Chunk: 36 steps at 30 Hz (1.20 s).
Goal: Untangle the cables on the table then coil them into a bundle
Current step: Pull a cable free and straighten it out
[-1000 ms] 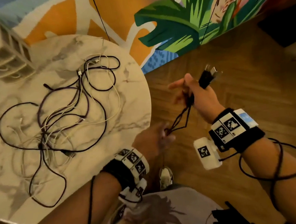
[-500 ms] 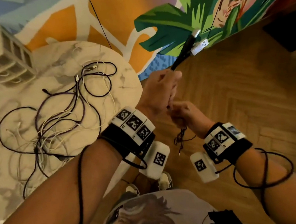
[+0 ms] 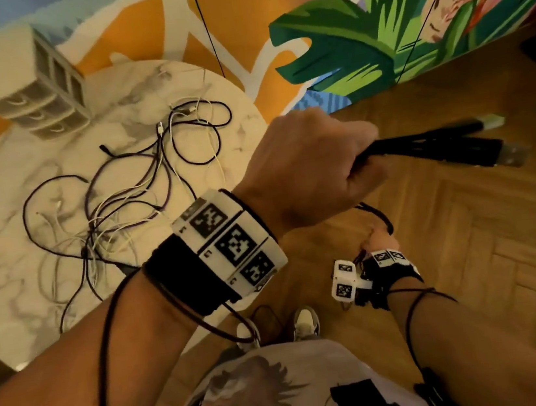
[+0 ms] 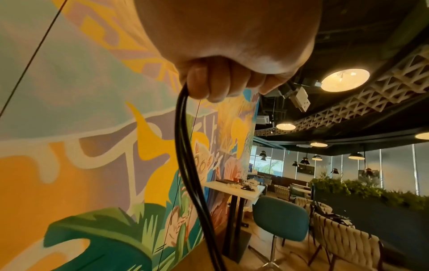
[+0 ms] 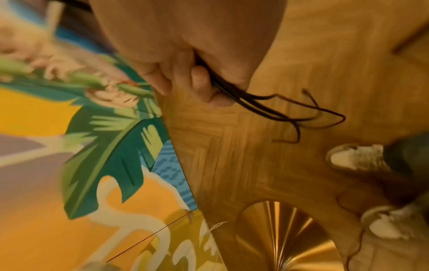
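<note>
Table [image 3: 7, 278]: a round marble top is seen to the left of the left hand [image 3: 310, 170], behind its wrist.
Loose cables [image 3: 109, 223]: black, purple and white leads are tangled on the table, well apart from both hands.
Left hand: it is held above the right hand [image 3: 380, 239], with the fingers clamped round the black cable [image 3: 423, 148].
Black cable: folded strands are gripped in the left fist and hang down under it.
Right hand: thin dark strands are gripped in its curled fingers. They are probably of the same cable, but the link is hidden.
Plugs [image 3: 511, 155]: two are seen just beyond the left knuckles.
</note>
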Each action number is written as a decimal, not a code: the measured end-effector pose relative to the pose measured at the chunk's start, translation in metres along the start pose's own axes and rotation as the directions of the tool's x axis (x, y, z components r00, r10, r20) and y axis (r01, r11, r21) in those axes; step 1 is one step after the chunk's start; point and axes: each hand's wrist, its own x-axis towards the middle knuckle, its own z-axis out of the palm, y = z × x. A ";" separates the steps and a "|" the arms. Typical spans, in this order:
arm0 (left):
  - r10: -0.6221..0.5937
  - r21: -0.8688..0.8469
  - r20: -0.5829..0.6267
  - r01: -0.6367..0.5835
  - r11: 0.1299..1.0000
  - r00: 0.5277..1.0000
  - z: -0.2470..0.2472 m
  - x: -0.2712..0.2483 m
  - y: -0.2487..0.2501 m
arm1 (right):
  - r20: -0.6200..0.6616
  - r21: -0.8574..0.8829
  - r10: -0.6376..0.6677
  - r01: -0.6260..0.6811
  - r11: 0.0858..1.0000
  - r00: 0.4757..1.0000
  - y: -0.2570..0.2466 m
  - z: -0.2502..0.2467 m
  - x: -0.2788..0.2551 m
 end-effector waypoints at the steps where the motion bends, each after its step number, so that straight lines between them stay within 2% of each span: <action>1: -0.008 0.013 -0.005 0.008 1.000 1.000 0.001 -0.006 -0.003 | 0.012 -0.010 0.013 -0.013 1.000 1.000 0.000 0.007 0.002; 2: -0.023 0.014 -0.014 0.023 1.000 1.000 0.001 -0.008 -0.005 | 0.038 0.009 0.002 -0.003 1.000 0.999 0.001 0.012 0.003; 4: -0.070 -0.045 -0.030 0.069 0.997 0.997 -0.002 -0.010 -0.010 | -0.002 0.040 -0.021 0.021 0.999 1.000 0.005 0.019 0.003; 7: -0.172 -0.278 -0.026 0.158 0.947 0.985 -0.001 -0.012 -0.014 | 0.046 -0.079 -0.130 0.133 0.988 0.990 0.012 0.023 -0.002; 9: -0.286 -0.482 0.016 0.258 0.837 0.958 0.009 -0.019 -0.017 | 0.155 -0.144 -0.211 0.233 0.962 0.965 0.018 0.024 -0.003; 11: -0.381 -0.613 0.087 0.351 0.708 0.921 0.023 -0.028 -0.020 | 0.296 -0.128 -0.270 0.318 0.940 0.916 0.016 0.024 -0.009; 12: -0.411 -0.648 0.122 0.386 0.657 0.904 0.030 -0.033 -0.022 | 0.343 -0.090 -0.323 0.373 0.923 0.882 0.011 0.023 -0.017; 15: -0.488 -0.693 0.204 0.477 0.541 0.849 0.044 -0.047 -0.030 | 0.452 0.171 -0.519 0.501 0.848 0.725 -0.026 0.007 -0.069; 16: -0.527 -0.695 0.241 0.524 0.493 0.815 0.048 -0.052 -0.034 | 0.482 0.306 -0.568 0.479 0.823 0.668 -0.041 -0.001 -0.090; 18: -0.595 -0.691 0.308 0.605 0.396 0.742 0.055 -0.060 -0.043 | 0.538 0.583 -0.671 0.348 0.734 0.511 -0.066 -0.015 -0.123; 19: -0.618 -0.672 0.327 0.636 0.380 0.715 0.056 -0.065 -0.047 | 0.550 0.650 -0.698 0.290 0.702 0.458 -0.075 -0.020 -0.134; 20: -0.629 -0.639 0.345 0.665 0.387 0.697 0.058 -0.069 -0.048 | 0.557 0.650 -0.709 0.306 0.696 0.432 -0.083 -0.022 -0.144; 23: -0.670 -0.514 0.385 0.750 0.415 0.634 0.062 -0.081 -0.043 | 0.546 0.432 -0.721 0.594 0.678 0.426 -0.098 -0.012 -0.163; 25: -0.682 -0.510 0.335 0.734 0.449 0.650 0.066 -0.093 -0.043 | 0.541 0.370 -0.720 0.646 0.668 0.434 -0.103 -0.001 -0.168; 27: -0.661 -0.491 0.312 0.711 0.503 0.682 0.062 -0.100 -0.046 | 0.551 0.357 -0.693 0.619 0.699 0.464 -0.103 0.009 -0.170; 30: -0.546 -0.364 0.348 0.646 0.671 0.762 0.053 -0.112 -0.057 | 0.469 0.381 -0.709 0.604 0.700 0.526 -0.103 0.025 -0.171; 31: -0.540 -0.312 0.316 0.622 0.718 0.781 0.048 -0.117 -0.060 | 0.430 0.396 -0.718 0.600 0.695 0.548 -0.103 0.029 -0.170; 33: -0.521 -0.219 0.128 0.536 0.815 0.844 0.035 -0.122 -0.064 | 0.376 0.403 -0.731 0.610 0.683 0.570 -0.101 0.036 -0.169; 34: -0.480 -0.165 0.027 0.478 0.863 0.877 0.026 -0.122 -0.065 | 0.369 0.385 -0.739 0.632 0.673 0.563 -0.100 0.041 -0.171; 35: -0.412 -0.105 -0.046 0.406 0.908 0.910 0.019 -0.119 -0.064 | 0.375 0.345 -0.751 0.670 0.657 0.543 -0.098 0.041 -0.171; 36: -0.322 -0.041 -0.085 0.319 0.947 0.943 0.016 -0.114 -0.063 | 0.395 0.259 -0.726 0.690 0.676 0.563 -0.096 0.044 -0.171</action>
